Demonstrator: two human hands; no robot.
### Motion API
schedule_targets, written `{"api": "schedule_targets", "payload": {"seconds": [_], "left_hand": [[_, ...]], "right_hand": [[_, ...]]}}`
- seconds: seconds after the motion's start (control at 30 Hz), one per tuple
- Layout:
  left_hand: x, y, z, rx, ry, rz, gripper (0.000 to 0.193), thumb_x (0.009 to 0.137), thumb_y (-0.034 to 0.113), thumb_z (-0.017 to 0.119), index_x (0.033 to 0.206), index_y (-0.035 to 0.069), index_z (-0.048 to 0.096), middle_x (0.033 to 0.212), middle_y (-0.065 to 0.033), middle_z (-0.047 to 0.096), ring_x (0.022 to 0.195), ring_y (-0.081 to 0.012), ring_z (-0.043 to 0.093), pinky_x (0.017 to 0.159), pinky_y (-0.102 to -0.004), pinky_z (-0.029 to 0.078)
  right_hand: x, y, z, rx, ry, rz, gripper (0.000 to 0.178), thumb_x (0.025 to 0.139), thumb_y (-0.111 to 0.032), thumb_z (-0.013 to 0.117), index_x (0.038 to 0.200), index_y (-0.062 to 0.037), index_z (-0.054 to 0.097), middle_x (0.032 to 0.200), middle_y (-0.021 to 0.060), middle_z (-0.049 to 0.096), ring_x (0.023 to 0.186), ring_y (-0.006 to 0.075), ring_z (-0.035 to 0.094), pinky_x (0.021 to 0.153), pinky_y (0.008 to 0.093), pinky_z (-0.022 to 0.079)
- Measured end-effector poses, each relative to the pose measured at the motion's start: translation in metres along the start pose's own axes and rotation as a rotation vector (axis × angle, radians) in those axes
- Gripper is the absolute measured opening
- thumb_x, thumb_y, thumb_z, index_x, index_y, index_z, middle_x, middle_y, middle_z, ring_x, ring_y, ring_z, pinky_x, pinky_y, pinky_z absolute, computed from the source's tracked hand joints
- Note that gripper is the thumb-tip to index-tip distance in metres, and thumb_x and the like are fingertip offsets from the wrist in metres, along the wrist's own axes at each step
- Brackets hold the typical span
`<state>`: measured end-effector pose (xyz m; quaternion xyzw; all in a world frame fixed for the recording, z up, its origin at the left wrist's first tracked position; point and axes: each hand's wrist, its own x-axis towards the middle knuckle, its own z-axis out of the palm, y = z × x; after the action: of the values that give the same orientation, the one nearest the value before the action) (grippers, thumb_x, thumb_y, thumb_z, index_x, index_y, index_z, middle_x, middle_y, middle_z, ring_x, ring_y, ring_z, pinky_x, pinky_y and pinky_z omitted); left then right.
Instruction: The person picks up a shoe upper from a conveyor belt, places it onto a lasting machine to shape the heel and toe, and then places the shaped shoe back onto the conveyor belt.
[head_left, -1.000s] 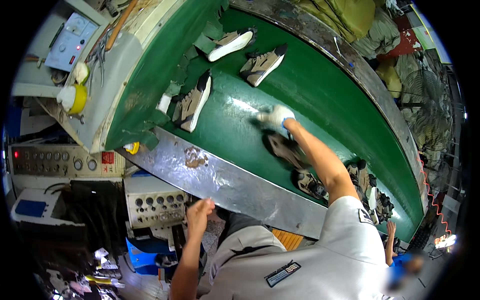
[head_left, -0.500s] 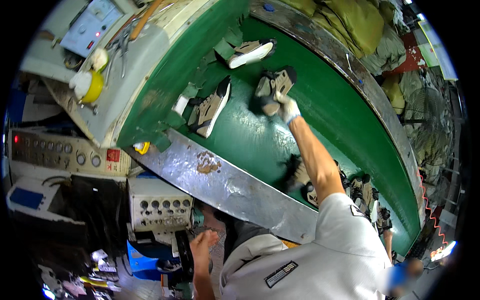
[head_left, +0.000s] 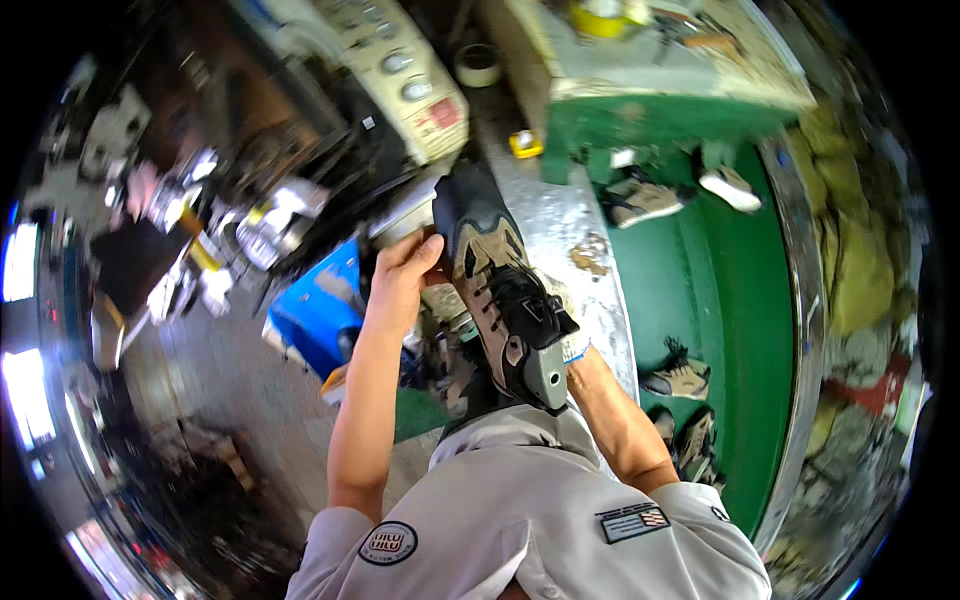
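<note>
In front of my body I hold a tan and black lace-up shoe, its dark toe pointing away and its laces facing up. A grey-green shoe last with a round hole sticks out of its heel end. My bare left hand grips the shoe's left side near the toe, thumb against the edge. My right hand, in a pale knit glove, wraps the right side near the laces; most of its fingers are hidden behind the shoe.
To the right, a green conveyor trough with a metal edge carries several similar shoes, including a tan shoe. A control box stands ahead, a blue bin to the left. A yellow tape roll lies near the trough.
My right hand has lifted the shoe from the green trough and brought it in front of me. My left hand, empty before, now grips it too. The view has turned left.
</note>
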<state>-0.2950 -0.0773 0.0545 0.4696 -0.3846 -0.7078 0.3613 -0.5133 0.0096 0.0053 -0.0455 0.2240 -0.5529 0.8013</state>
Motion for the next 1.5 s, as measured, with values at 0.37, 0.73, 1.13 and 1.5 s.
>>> {"api": "schedule_targets", "payload": {"seconds": [0.37, 0.73, 1.13, 1.5], "left_hand": [[-0.096, -0.004, -0.176, -0.241, 0.666, 0.125, 0.027, 0.087, 0.003, 0.073, 0.112, -0.008, 0.069, 0.097, -0.0132, 0.072, 0.076, -0.0194, 0.070, 0.072, -0.0333, 0.063], [-0.109, 0.020, -0.248, -0.424, 0.838, 0.445, 0.039, 0.086, -0.009, 0.064, 0.124, -0.015, 0.059, 0.112, -0.0252, 0.068, 0.094, -0.0289, 0.072, 0.081, -0.0337, 0.063], [-0.092, -0.032, -0.226, -0.720, 0.593, 0.144, 0.047, 0.102, 0.048, 0.053, 0.123, 0.007, 0.063, 0.106, -0.0070, 0.070, 0.099, -0.0200, 0.066, 0.088, -0.0376, 0.054], [-0.074, -0.061, -0.249, -0.520, 0.563, 0.241, 0.045, 0.106, 0.046, 0.042, 0.120, 0.007, 0.062, 0.101, -0.0052, 0.070, 0.086, -0.0176, 0.068, 0.079, -0.0340, 0.057]], "right_hand": [[0.085, 0.124, 0.122, -0.425, -0.081, 0.234, 0.054, 0.100, -0.022, 0.061, 0.145, 0.0026, 0.046, 0.131, 0.0110, 0.062, 0.113, 0.0172, 0.063, 0.098, 0.0313, 0.052], [0.156, 0.205, 0.165, -0.424, -0.186, 0.184, 0.052, 0.100, -0.020, 0.060, 0.146, -0.0001, 0.046, 0.136, 0.0075, 0.060, 0.119, 0.0152, 0.058, 0.102, 0.0304, 0.046], [0.187, 0.248, 0.154, -0.494, -0.008, 0.021, 0.032, 0.100, -0.016, 0.062, 0.127, 0.0009, 0.064, 0.114, 0.0070, 0.070, 0.097, 0.0140, 0.065, 0.086, 0.0284, 0.054], [0.192, 0.268, 0.136, -0.458, 0.074, 0.027, 0.031, 0.100, -0.027, 0.063, 0.115, 0.0000, 0.070, 0.103, 0.0055, 0.072, 0.087, 0.0111, 0.065, 0.079, 0.0275, 0.052]]}}
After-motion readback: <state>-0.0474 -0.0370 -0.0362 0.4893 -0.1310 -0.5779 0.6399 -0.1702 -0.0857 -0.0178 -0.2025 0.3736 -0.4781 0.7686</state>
